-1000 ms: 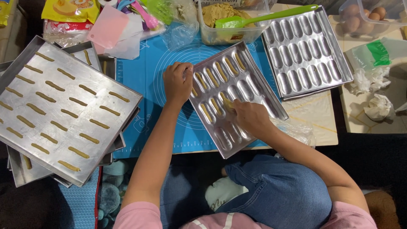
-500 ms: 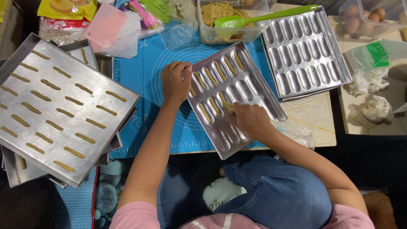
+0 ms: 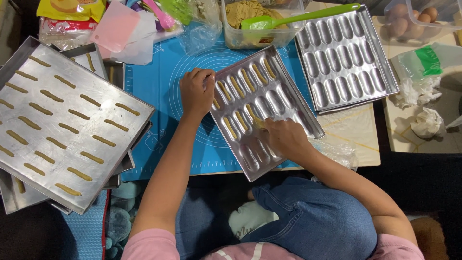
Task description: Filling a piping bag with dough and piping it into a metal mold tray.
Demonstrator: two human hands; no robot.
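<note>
**A:** Right hand (image 3: pixel 284 137) is pinched down, fingertips (image 3: pixel 263 125) closed on a small strip of tan dough (image 3: pixel 258 122) and pressing it into one of the long hollows of the metal mould tray (image 3: pixel 288 103). Fingers curled tight, nothing else in that hand as far as I can see.

**B:** And the left hand (image 3: pixel 196 91)?

**A:** It's clamped on the tray's upper left edge, fingers curled over the rim, thumb side toward the blue silicone mat (image 3: pixel 159 86). Just bracing it, can't tell if there's any dough under those fingers.

**B:** Which way does the tray run?

**A:** Tilted. Its long axis goes diagonally from near the body, lower left, up and away to the right. The hollows lie crosswise to that, and so does the dough strip, lined up with its slot. The filled hollows sit on the far side of the pinch, toward the left hand; the bare ones are on the near side, right under and below the right hand's knuckles. So the right hand is clearly the closer one to the bare slots.

**B:** Stuff around it?

**A:** Tub of dough (image 3: pixel 250 24) with a green spatula (image 3: pixel 298 17) just beyond the tray, a second mould tray (image 3: pixel 346 58) with bare hollows to the right, and a flat sheet pan (image 3: pixel 62 120) with rows of dough sticks well off to the left.
</note>
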